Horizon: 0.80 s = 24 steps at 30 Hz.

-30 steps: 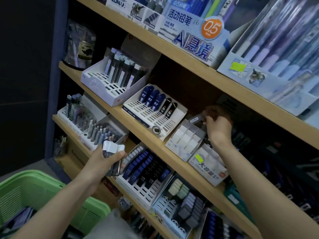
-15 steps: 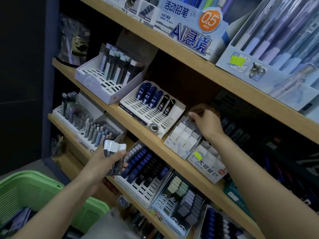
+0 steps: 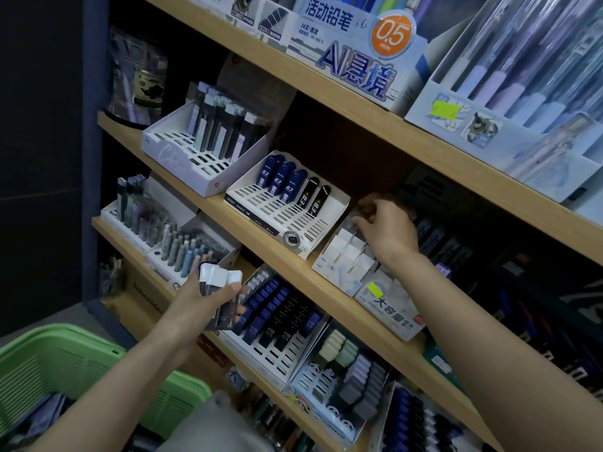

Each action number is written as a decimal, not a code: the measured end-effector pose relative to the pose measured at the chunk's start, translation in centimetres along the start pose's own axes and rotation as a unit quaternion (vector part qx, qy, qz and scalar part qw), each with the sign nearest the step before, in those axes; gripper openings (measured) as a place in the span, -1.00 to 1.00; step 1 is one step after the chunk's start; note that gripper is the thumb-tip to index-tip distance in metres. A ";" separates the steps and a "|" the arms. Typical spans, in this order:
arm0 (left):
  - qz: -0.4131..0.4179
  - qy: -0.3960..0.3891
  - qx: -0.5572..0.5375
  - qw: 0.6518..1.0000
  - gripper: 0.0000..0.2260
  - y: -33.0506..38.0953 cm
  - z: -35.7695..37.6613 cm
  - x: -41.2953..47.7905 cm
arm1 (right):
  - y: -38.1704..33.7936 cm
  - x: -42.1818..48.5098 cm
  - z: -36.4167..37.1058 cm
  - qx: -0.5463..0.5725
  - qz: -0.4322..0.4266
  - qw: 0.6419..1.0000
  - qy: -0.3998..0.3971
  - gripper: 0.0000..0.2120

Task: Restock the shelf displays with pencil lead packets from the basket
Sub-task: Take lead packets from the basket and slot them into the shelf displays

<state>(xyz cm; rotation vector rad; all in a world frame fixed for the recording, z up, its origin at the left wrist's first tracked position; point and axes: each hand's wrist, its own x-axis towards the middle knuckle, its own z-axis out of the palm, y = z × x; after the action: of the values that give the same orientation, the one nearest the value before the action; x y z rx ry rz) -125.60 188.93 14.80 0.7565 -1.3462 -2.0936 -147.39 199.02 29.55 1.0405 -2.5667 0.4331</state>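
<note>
Right hand point(image 3: 388, 230), fingers curled over the back cell of the tray point(image 3: 329, 265), hold unclear, should seat any packet upright; left hand point(image 3: 195, 305) grips spare packets point(image 3: 217, 280).

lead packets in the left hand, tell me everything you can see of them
The lead packets are a fanned bunch of slim cases, white caps on top, dark see-through bodies below, plastic by the look. The left hand grips their lower halves, holding them roughly upright before the lower shelf's display tray.
</note>
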 end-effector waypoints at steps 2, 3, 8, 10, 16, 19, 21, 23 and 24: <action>0.002 -0.005 -0.014 1.000 -0.68 0.2 0.1 -0.2 | -1.1 -1.0 -0.4 0.005 -0.030 0.998 0.052 -0.72; 0.004 -0.007 -0.023 1.000 -0.69 0.3 0.2 -0.3 | -1.9 -1.8 -0.6 0.035 -0.060 0.994 0.084 -0.73; 0.020 -0.020 -0.046 0.999 -0.76 0.7 0.2 -0.7 | -6.6 -7.2 -0.1 0.144 -0.181 0.973 0.000 -0.78; 0.026 -0.032 -0.049 0.998 -0.75 0.9 0.1 -1.0 | -8.0 -8.7 1.3 0.162 -0.181 0.966 -0.091 -0.73; 0.046 -0.042 -0.051 0.997 -0.72 1.6 -0.8 -1.9 | -10.1 -9.2 4.9 0.330 -0.037 0.895 -0.297 -0.84; 0.052 -0.044 -0.050 0.996 -0.66 1.8 -1.2 -2.0 | -10.5 -9.1 4.7 0.377 0.002 0.864 -0.333 -0.85; 0.055 -0.052 -0.051 0.996 -0.66 1.9 -1.1 -2.1 | -10.5 -9.0 4.1 0.401 0.019 0.850 -0.341 -0.84; 0.052 -0.064 -0.047 0.995 -0.63 1.8 -0.9 -2.1 | -10.3 -9.1 3.6 0.412 0.030 0.842 -0.347 -0.84; 0.050 -0.071 -0.046 0.995 -0.62 1.7 -0.7 -2.2 | -10.2 -9.2 3.4 0.410 0.033 0.844 -0.344 -0.85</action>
<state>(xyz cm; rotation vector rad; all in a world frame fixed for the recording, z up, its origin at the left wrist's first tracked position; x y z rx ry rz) -123.33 189.42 16.52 0.5003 -1.3229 -2.1467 -134.61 196.30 24.23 1.6090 -3.0884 1.5176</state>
